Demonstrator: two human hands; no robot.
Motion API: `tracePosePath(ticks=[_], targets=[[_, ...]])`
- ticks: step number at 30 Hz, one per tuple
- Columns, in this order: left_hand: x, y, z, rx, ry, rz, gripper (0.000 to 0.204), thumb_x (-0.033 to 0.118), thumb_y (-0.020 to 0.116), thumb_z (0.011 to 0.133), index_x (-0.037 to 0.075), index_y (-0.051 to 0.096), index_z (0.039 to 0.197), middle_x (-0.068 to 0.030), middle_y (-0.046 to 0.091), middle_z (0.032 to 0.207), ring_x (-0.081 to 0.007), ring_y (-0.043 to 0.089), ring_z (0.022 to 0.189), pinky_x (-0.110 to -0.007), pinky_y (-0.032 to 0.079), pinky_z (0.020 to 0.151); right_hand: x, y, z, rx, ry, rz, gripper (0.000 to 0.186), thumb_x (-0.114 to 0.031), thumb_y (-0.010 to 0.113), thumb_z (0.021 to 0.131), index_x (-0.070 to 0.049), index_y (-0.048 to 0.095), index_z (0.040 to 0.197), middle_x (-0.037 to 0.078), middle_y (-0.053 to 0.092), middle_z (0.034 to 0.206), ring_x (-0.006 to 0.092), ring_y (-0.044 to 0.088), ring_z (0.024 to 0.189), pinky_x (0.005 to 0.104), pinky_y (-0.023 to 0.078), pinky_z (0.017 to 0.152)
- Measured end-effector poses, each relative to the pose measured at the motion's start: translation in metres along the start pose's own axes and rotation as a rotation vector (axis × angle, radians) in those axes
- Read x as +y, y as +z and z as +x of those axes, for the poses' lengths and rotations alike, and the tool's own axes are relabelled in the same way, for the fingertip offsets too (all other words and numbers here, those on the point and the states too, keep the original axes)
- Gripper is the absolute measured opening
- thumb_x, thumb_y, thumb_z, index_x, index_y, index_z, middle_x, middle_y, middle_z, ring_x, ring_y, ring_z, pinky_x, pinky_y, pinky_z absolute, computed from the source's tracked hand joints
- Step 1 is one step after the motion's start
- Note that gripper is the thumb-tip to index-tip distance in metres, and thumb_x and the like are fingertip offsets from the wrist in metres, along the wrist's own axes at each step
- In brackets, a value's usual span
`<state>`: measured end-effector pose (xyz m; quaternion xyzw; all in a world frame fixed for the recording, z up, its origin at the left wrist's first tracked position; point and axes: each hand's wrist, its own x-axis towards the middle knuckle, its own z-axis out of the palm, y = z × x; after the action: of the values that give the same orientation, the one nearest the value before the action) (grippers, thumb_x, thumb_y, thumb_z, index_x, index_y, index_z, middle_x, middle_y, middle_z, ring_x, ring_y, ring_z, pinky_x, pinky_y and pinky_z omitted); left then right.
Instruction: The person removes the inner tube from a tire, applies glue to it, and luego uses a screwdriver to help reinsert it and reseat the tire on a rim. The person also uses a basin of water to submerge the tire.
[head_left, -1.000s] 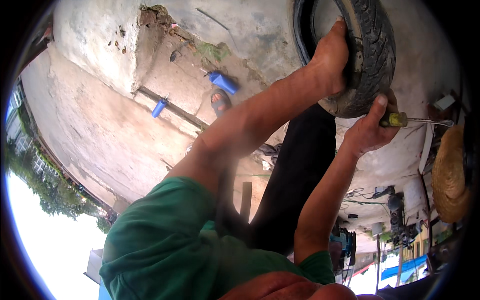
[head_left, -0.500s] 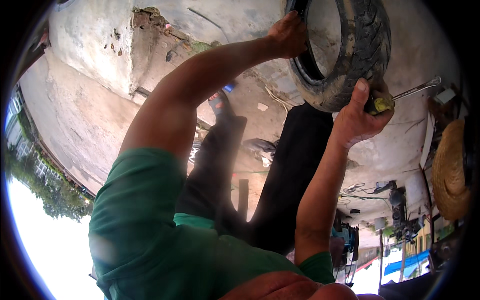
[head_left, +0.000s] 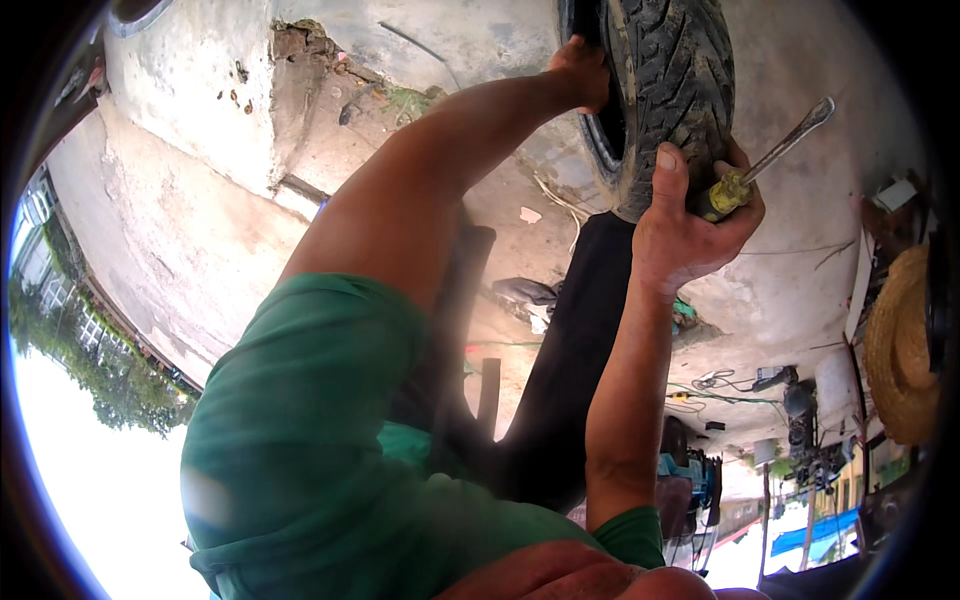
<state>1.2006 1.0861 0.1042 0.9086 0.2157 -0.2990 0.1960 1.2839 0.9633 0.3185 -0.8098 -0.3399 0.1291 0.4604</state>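
**Both hands on the tyre, screwdriver in the right**

I see the tyre (head_left: pixel 670 100) at the top of the view, standing on its tread above the cracked concrete ground (head_left: pixel 190 230), with its dark blocky tread facing me and its open side turned to my left.

1. Left hand (head_left: pixel 580 72): my arm reaches up across the view and the hand closes over the tyre's left edge at the opening. The fingers curl out of sight inside the rim side, so I cannot tell how firmly they clamp.

2. Right hand (head_left: pixel 690 215): it is wrapped tight around the yellow handle of a screwdriver (head_left: pixel 765 160). The thumb lies straight up against the tread; the other fingers fold around the handle. The metal shaft points up and to the right, clear of the rubber.

3. Surroundings: a black trouser leg (head_left: pixel 570 370) runs below the tyre. My green sleeve (head_left: pixel 300 440) fills the lower left. A straw hat (head_left: pixel 900 350) hangs at the right edge, well apart from the hands.
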Motion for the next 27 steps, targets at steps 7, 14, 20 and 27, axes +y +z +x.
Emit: tracePosePath(ticks=[7,14,20,27], targets=[[0.02,-0.013,-0.004,-0.167,0.183,-0.112,0.049,0.033,0.061,0.088,0.008,0.068,0.13,-0.015,0.062,0.135,-0.028,0.055,0.126,-0.043,0.034,0.11,-0.003,0.0,0.001,-0.001,-0.019,-0.027,0.062,-0.029,0.09,0.079,0.005,0.048,0.11,0.016,0.067,0.121,0.0238,0.063,0.107,0.0362,0.053,0.095],[0.032,-0.037,-0.018,-0.351,0.357,-0.196,0.049,0.033,0.055,0.094,0.006,0.064,0.133,-0.0154,0.063,0.134,-0.0283,0.057,0.123,-0.041,0.039,0.107,0.003,0.003,-0.003,0.012,0.028,0.072,0.082,-0.037,0.095,0.07,0.003,0.053,0.127,0.013,0.063,0.121,0.025,0.061,0.107,0.0364,0.05,0.095],[0.029,-0.049,-0.026,-0.432,0.441,-0.203,0.049,0.032,0.049,0.098,0.003,0.062,0.137,-0.0158,0.064,0.134,-0.0286,0.059,0.12,-0.04,0.043,0.104,0.006,0.004,-0.002,0.005,-0.021,0.056,0.076,-0.035,0.094,0.071,0.003,0.052,0.121,0.014,0.064,0.12,0.0254,0.062,0.107,0.037,0.05,0.094],[0.024,-0.01,-0.003,-0.366,0.529,-0.178,0.047,0.026,0.048,0.1,0.004,0.058,0.14,-0.0142,0.063,0.137,-0.0265,0.059,0.123,-0.039,0.043,0.106,0.007,0.007,-0.008,0.011,-0.084,0.004,0.074,-0.036,0.095,0.07,0.001,0.052,0.117,0.014,0.064,0.117,0.0293,0.06,0.109,0.0439,0.046,0.102]])
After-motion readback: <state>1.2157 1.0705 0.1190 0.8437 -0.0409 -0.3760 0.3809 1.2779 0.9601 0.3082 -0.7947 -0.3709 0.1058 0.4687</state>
